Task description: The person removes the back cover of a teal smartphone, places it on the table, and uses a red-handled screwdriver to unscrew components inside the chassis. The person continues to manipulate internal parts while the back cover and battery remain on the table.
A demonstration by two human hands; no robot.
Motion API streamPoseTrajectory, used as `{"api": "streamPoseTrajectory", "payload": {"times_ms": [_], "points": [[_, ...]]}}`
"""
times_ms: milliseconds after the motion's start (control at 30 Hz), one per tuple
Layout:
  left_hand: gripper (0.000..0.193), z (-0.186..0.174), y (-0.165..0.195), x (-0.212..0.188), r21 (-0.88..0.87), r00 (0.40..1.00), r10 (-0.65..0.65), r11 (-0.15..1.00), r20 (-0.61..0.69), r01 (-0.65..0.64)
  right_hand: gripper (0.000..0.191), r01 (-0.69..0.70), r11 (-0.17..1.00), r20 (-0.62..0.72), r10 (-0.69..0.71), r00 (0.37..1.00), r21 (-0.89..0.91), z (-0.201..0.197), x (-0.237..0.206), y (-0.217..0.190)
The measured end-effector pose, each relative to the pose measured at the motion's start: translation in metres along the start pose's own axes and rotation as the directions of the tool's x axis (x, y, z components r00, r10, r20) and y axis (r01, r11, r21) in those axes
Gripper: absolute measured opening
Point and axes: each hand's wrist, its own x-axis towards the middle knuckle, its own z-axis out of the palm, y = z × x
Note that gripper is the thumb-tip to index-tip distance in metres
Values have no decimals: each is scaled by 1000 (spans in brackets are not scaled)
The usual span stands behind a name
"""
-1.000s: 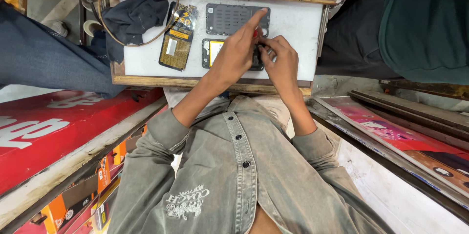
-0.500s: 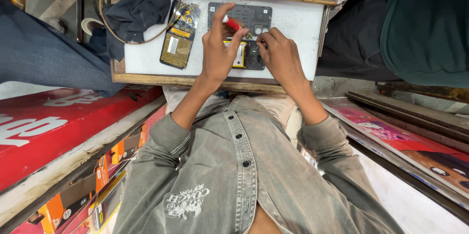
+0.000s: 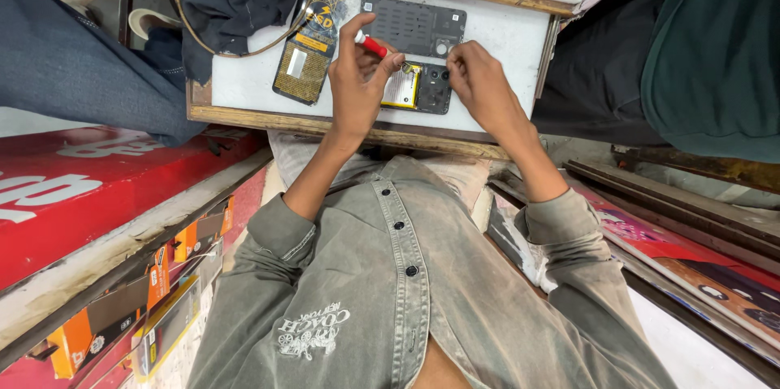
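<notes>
Opened phone under both hands on the white bench.
Left hand pinches the red screwdriver; right hand fingers press together, steadying the phone; keep the tip upright.

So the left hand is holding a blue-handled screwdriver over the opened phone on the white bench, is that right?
Not quite. The head view shows the screwdriver in the left hand has a red handle, not blue. It is held over the opened phone on the white bench.

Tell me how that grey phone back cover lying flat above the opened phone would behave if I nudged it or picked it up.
The grey back cover looks thin and flat, so probably light and slightly flexible. Lying flat on the smooth white worktop, it would likely slide, not roll.
</notes>
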Motion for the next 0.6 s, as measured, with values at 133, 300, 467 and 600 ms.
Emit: {"api": "streamPoseTrajectory", "payload": {"times_ms": [133, 300, 467, 600], "points": [[57, -1, -6, -2, -143, 996, -90, 986, -5, 88, 2, -229, 820, 30, 251, 967, 525, 7, 5, 28], [57, -4, -9, -4, -253, 994, -102, 964, -45, 87, 7, -184, 720, -30, 274, 961, 669, 15, 33, 49], [57, -16, -8, -6, -284, 992, -100, 956, -73, 76, 11, -42, 909, -160, 119, 980, 415, 20, 61, 39], [57, -20, -9, -7, -295, 989, -116, 952, -95, 83, 15, -98, 987, -161, 118, 980, 129, 24, 70, 21]]}}
